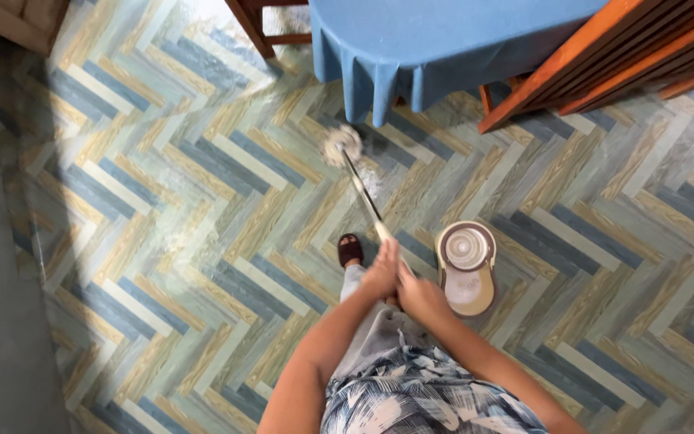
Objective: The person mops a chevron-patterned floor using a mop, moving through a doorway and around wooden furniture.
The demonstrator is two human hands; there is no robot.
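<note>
One mop [361, 188], head on herringbone floor [162, 241]; two hands, left hand [382, 276] and right hand [421, 296], gripping handle; one bucket [467, 265] beside.

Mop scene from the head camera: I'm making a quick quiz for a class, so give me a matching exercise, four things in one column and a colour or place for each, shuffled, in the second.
Things:
1. mop head
2. spin bucket
3. tablecloth
4. sandal

Colours or places:
A. blue, hanging over a table at the top
B. dark, on a foot, left of the mop handle
C. beige, on the floor right of the hands
D. pale and round, on the floor near the cloth's edge

Pairs: 1-D, 2-C, 3-A, 4-B. Both the left hand and right hand grip the handle.
</note>
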